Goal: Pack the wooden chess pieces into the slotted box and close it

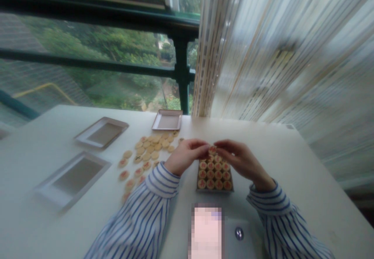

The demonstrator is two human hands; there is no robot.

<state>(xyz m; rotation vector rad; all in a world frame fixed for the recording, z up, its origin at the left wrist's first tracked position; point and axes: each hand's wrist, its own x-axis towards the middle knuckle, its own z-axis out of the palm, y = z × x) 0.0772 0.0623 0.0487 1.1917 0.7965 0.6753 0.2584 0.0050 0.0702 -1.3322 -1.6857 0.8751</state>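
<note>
A round wooden Chinese chess piece (212, 149) with a red character sits between the fingertips of both hands, at the far end of a box. My left hand (187, 154) has thumb and fingers pinched together at the piece's left edge. On its right edge, the thumb and fingers of my right hand (238, 158) close in a similar way. Below them, the box (215, 191) holds rows of red-marked chess pieces (210, 174), face up. My hands cover part of the box's far rows.
Loose chess pieces (150, 149) lie scattered left of my left hand. Three shallow trays stand beyond: a near-left tray (43, 187), a far-left tray (78, 137) and a back tray (152, 128). A blurred-out phone-like object (207, 233) is at the front. Curtains (248, 56) hang behind, right.
</note>
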